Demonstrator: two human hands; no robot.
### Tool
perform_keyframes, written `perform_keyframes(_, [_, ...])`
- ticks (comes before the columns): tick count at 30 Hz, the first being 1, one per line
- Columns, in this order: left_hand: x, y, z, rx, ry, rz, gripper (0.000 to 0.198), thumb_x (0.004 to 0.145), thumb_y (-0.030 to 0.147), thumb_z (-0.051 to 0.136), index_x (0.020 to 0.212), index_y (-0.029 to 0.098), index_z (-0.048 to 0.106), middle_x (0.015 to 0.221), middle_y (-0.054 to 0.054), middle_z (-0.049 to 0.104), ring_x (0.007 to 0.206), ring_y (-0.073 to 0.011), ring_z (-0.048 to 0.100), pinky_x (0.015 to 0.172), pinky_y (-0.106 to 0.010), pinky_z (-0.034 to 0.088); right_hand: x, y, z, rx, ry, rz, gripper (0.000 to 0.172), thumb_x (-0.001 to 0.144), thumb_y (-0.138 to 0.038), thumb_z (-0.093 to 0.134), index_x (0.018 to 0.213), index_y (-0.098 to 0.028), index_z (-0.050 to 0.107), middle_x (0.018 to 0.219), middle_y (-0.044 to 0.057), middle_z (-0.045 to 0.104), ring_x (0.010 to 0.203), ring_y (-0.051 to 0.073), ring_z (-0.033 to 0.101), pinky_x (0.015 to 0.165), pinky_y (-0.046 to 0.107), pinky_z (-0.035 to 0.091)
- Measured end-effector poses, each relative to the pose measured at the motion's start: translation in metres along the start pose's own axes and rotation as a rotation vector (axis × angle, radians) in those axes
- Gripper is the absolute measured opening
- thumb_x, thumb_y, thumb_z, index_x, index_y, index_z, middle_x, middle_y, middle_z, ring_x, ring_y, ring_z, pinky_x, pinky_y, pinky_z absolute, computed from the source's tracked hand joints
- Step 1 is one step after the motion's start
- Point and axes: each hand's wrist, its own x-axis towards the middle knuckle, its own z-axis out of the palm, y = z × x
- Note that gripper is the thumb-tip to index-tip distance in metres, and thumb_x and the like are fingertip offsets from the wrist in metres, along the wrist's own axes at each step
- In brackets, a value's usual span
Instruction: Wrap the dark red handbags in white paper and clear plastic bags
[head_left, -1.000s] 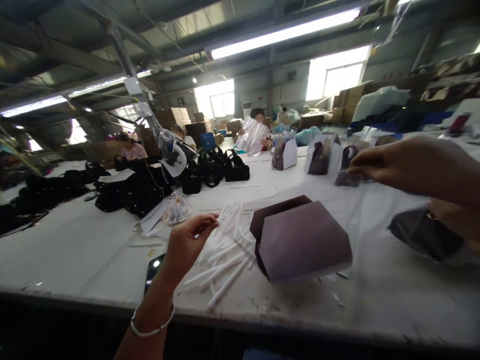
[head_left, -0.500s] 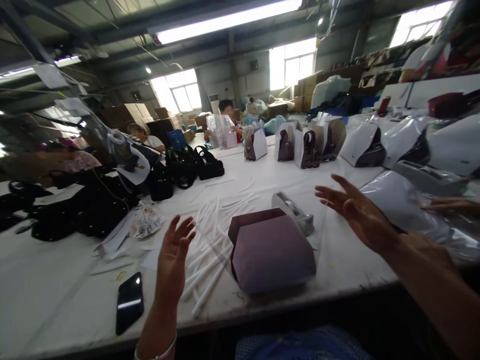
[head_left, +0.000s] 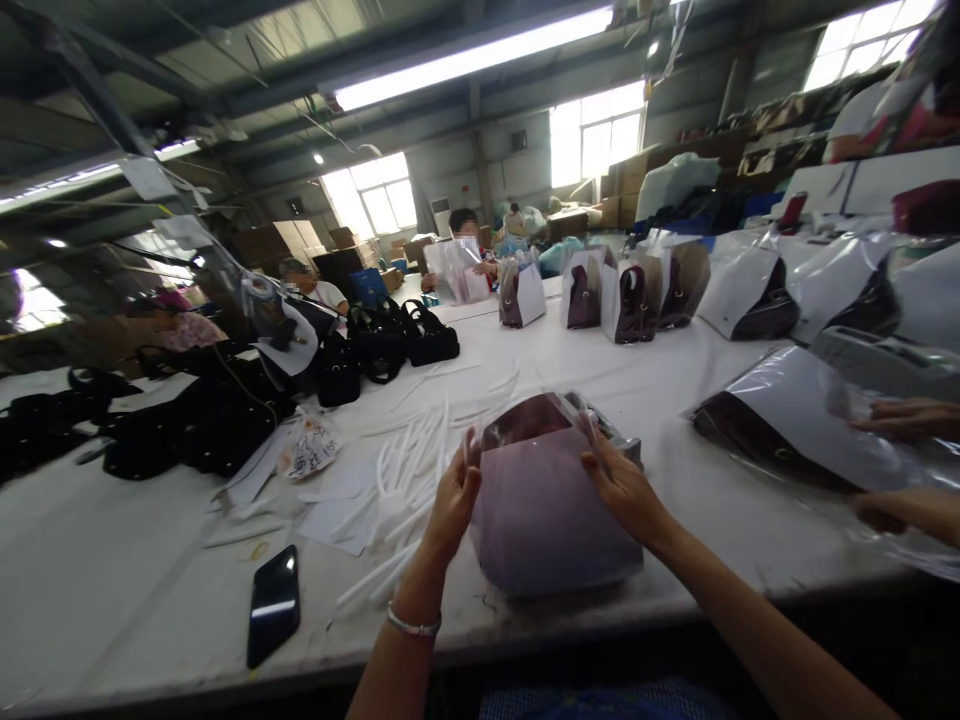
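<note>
A dark red handbag (head_left: 525, 422) stands at the table's front edge before me. A pale purplish sheet (head_left: 555, 515) covers its near face. Around its upper part is a clear plastic bag (head_left: 573, 402). My left hand (head_left: 455, 492) is closed on the plastic at the upper left side. At the upper right, my right hand (head_left: 624, 492) grips the plastic, thumb towards me. A grey tape dispenser (head_left: 628, 450) is partly hidden behind the handbag and my right hand.
White strips (head_left: 409, 480) and a phone (head_left: 274, 605) lie left. Black bags (head_left: 191, 425) stand farther left. Wrapped handbags (head_left: 634, 300) line the back. At right, a co-worker's hands (head_left: 911, 510) touch another wrapped handbag (head_left: 780, 430). More people sit beyond the table.
Both my hands have come inward from apart and closed on the plastic around the handbag. At right, the co-worker's wrapped handbag now shows its dark side.
</note>
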Motion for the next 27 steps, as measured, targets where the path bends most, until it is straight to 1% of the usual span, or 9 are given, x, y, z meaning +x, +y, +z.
perform_keyframes(4, [-0.019, 0.003, 0.005, 0.026, -0.135, 0.043, 0.079, 0.085, 0.064, 0.063, 0.149, 0.022, 0.043, 0.15, -0.014, 0.048, 0.143, -0.0332, 0.04, 0.121, -0.05, 0.029, -0.006, -0.006, -0.002, 0.105, -0.013, -0.095, 0.053, 0.103, -0.049, 0.039, 0.153, -0.031, 0.039, 0.156, 0.002, 0.041, 0.146, 0.023, 0.034, 0.122, 0.044, 0.026])
perform_keyframes(7, [-0.031, 0.006, 0.002, -0.032, -0.152, 0.092, 0.081, 0.082, 0.063, 0.067, 0.15, 0.025, 0.042, 0.156, -0.012, 0.041, 0.145, -0.0335, 0.035, 0.121, -0.048, 0.03, -0.006, -0.006, -0.008, 0.096, 0.115, -0.095, 0.052, 0.102, -0.047, 0.045, 0.151, -0.033, 0.041, 0.157, 0.001, 0.039, 0.146, 0.024, 0.033, 0.123, 0.046, 0.024])
perform_keyframes(10, [-0.033, 0.008, 0.001, -0.118, -0.053, 0.015, 0.076, 0.081, 0.059, 0.071, 0.144, 0.023, 0.05, 0.15, -0.015, 0.049, 0.139, -0.0334, 0.046, 0.117, -0.048, 0.037, -0.002, -0.002, -0.014, 0.138, 0.184, 0.009, 0.06, 0.097, -0.049, 0.054, 0.152, -0.033, 0.038, 0.153, 0.003, 0.045, 0.141, 0.027, 0.041, 0.12, 0.051, 0.03])
perform_keyframes(14, [-0.027, 0.014, 0.004, -0.125, 0.113, -0.071, 0.046, 0.082, 0.043, 0.075, 0.121, 0.02, 0.066, 0.131, -0.013, 0.066, 0.126, -0.0287, 0.06, 0.112, -0.045, 0.044, 0.002, -0.003, -0.019, 0.106, 0.17, 0.137, 0.044, 0.087, -0.051, 0.068, 0.127, -0.031, 0.066, 0.13, 0.005, 0.067, 0.126, 0.03, 0.057, 0.114, 0.05, 0.04])
perform_keyframes(17, [-0.024, 0.021, 0.006, -0.119, 0.214, -0.043, 0.035, 0.08, 0.042, 0.077, 0.106, 0.019, 0.071, 0.119, -0.011, 0.072, 0.116, -0.027, 0.066, 0.104, -0.041, 0.052, 0.004, -0.007, -0.023, 0.283, 0.214, 0.228, 0.05, 0.081, -0.054, 0.075, 0.122, -0.027, 0.068, 0.12, 0.008, 0.07, 0.113, 0.03, 0.065, 0.106, 0.049, 0.047])
perform_keyframes(19, [-0.022, 0.025, 0.004, -0.097, 0.262, -0.031, 0.035, 0.079, 0.042, 0.078, 0.103, 0.019, 0.071, 0.112, -0.01, 0.074, 0.109, -0.0256, 0.069, 0.098, -0.038, 0.055, 0.005, -0.008, -0.028, 0.411, 0.19, 0.241, 0.062, 0.078, -0.054, 0.077, 0.131, -0.026, 0.061, 0.116, 0.008, 0.07, 0.109, 0.029, 0.066, 0.105, 0.048, 0.048])
perform_keyframes(21, [-0.018, 0.026, -0.001, -0.096, 0.277, -0.022, 0.039, 0.081, 0.045, 0.076, 0.11, 0.02, 0.07, 0.109, -0.009, 0.074, 0.104, -0.0235, 0.07, 0.092, -0.034, 0.056, 0.008, -0.01, -0.034, 0.492, 0.144, 0.21, 0.069, 0.078, -0.056, 0.077, 0.138, -0.028, 0.055, 0.112, 0.007, 0.069, 0.111, 0.028, 0.064, 0.107, 0.048, 0.045])
perform_keyframes(24, [-0.009, 0.026, -0.007, -0.116, 0.286, 0.007, 0.046, 0.086, 0.052, 0.068, 0.12, 0.021, 0.067, 0.104, -0.008, 0.074, 0.099, -0.0209, 0.069, 0.087, -0.032, 0.056, 0.012, -0.013, -0.041, 0.616, 0.105, 0.165, 0.069, 0.08, -0.068, 0.069, 0.136, -0.03, 0.057, 0.105, 0.005, 0.068, 0.114, 0.027, 0.062, 0.111, 0.048, 0.041])
perform_keyframes(27, [0.0, 0.028, -0.009, -0.091, 0.316, -0.002, 0.042, 0.081, 0.05, 0.074, 0.11, 0.02, 0.073, 0.099, -0.007, 0.074, 0.094, -0.0204, 0.069, 0.087, -0.032, 0.055, 0.018, -0.015, -0.043, 0.696, 0.126, 0.204, 0.063, 0.08, -0.074, 0.063, 0.123, -0.028, 0.067, 0.101, 0.006, 0.07, 0.109, 0.028, 0.064, 0.107, 0.048, 0.045])
